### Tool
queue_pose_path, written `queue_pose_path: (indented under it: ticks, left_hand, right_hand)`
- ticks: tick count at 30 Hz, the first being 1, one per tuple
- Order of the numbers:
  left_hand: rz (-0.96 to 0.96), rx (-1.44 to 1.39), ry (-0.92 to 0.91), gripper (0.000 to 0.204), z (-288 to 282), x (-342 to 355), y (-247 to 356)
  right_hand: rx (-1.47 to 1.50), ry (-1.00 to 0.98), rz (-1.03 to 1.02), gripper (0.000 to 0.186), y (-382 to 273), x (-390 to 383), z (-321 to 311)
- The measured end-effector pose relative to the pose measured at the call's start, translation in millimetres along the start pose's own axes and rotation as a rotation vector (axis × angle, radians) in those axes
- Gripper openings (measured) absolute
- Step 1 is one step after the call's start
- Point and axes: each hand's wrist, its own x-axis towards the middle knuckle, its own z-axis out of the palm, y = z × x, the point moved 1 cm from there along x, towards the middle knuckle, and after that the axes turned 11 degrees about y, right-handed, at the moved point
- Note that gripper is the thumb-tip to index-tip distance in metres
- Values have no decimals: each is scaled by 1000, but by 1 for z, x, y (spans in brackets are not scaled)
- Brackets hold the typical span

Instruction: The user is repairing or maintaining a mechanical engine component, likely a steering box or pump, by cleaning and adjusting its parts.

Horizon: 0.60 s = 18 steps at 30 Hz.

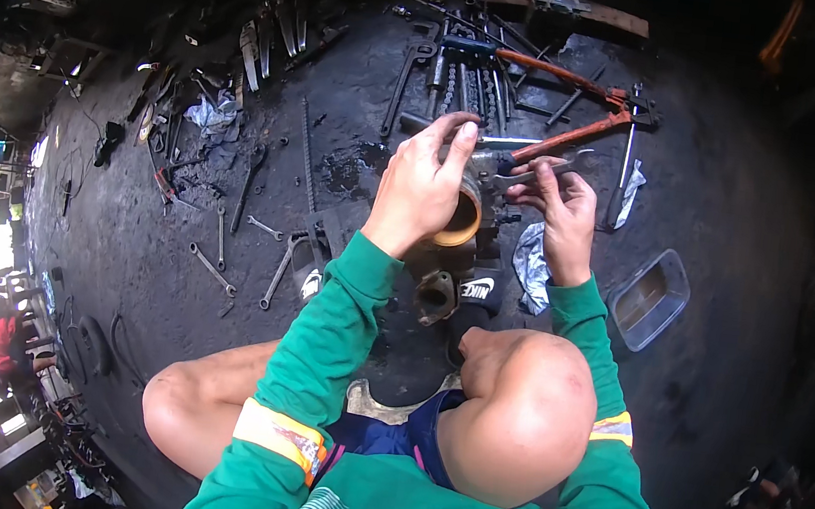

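- While squatting on the oily black floor (176,258), held a metal cylinder part (460,215) with a tan-lined bore up at about the frame's centre, a little toward twelve o'clock.
- Left hand (423,181): grip closed over the top and near side of the cylinder part, fingers curled round its rim.
- Right hand (561,212): at three o'clock of the part, grip pinched together on a slim metal tool (527,176) laid against the part's far side; what the tip touched could not be told.
- Below the part, at six o'clock: a second dark casting (435,296) resting on the floor, apart from the hands, not joined to the held piece.
- Judged as mid-way: the part lifted and being worked, the casting untouched, nothing visibly reassembled.
- Around: red-handled bolt cutters (575,108) at one o'clock, loose wrenches (215,268) at nine o'clock, a clear plastic tub (651,298) at four o'clock, a crumpled rag (531,264) just beside the right wrist.
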Motion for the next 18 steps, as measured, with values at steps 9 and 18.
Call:
queue_pose_path:
  ticks: [9, 18]
  left_hand:
    - [-4, -50, -50, 50, 2, 3, -8]
    - [-38, -57, -134, 54, 2, 4, -8]
  right_hand:
    - [151, -60, 124, 22, -4, 10, -7]
    - [74, -90, 118, 28, 10, 17, -13]
